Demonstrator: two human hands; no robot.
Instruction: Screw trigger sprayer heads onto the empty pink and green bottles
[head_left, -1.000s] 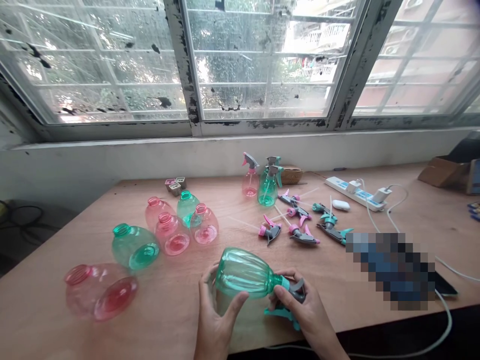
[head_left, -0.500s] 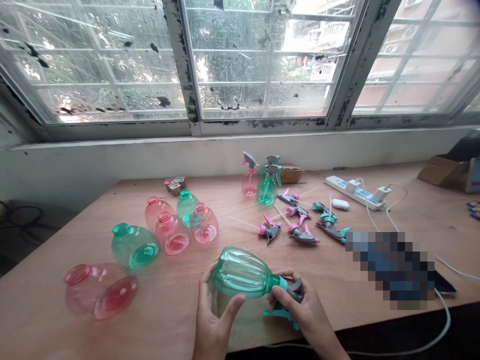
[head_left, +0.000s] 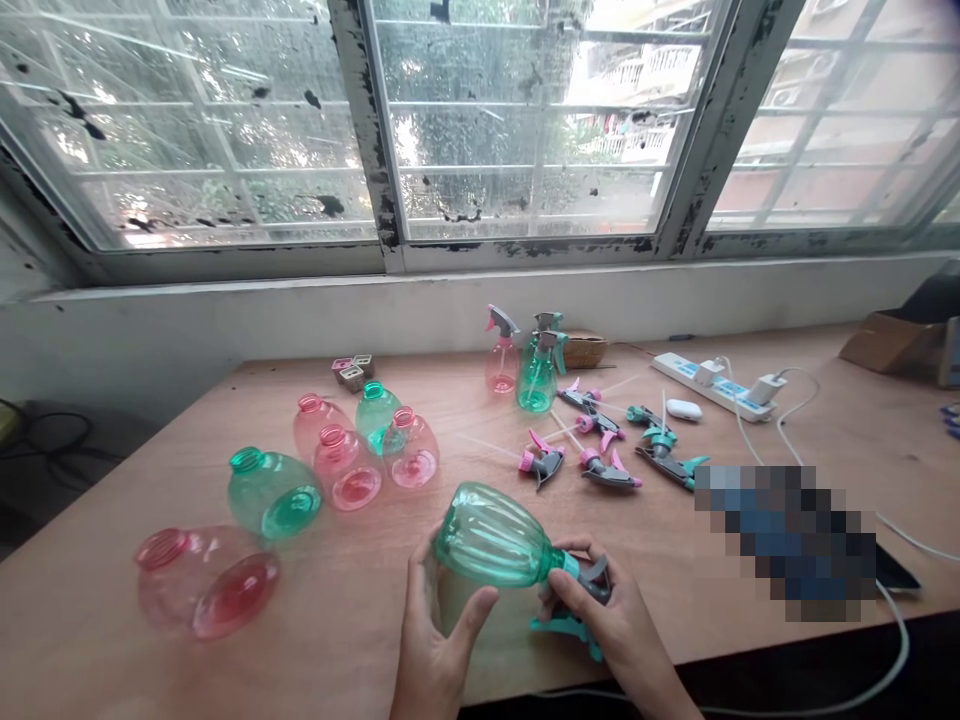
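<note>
A green transparent spray bottle (head_left: 491, 535) is held above the table's front part, lying nearly level with its base to the left. My left hand (head_left: 442, 635) is closed around the base end, thumb below and fingers partly hidden behind the bottle. At the neck, my right hand (head_left: 611, 620) grips the grey and teal trigger sprayer head (head_left: 598, 580), with thumb and fingers around its collar. The teal trigger (head_left: 566, 632) points down beneath that hand. Sprayer head and bottle neck meet; I cannot tell how tightly.
Pink bottles (head_left: 206, 580) and green bottles (head_left: 274, 493) without heads lie or stand at left. Loose sprayer heads (head_left: 611, 470) with tubes lie right of centre. Behind stand fitted spray bottles (head_left: 536, 385). A power strip (head_left: 712, 388), earbud case (head_left: 684, 410), cables and a blurred-out object (head_left: 795, 545) are at right.
The bottle's base end has risen slightly and both hands have shifted a little to the right. Both hands keep their hold. The view has shifted slightly.
</note>
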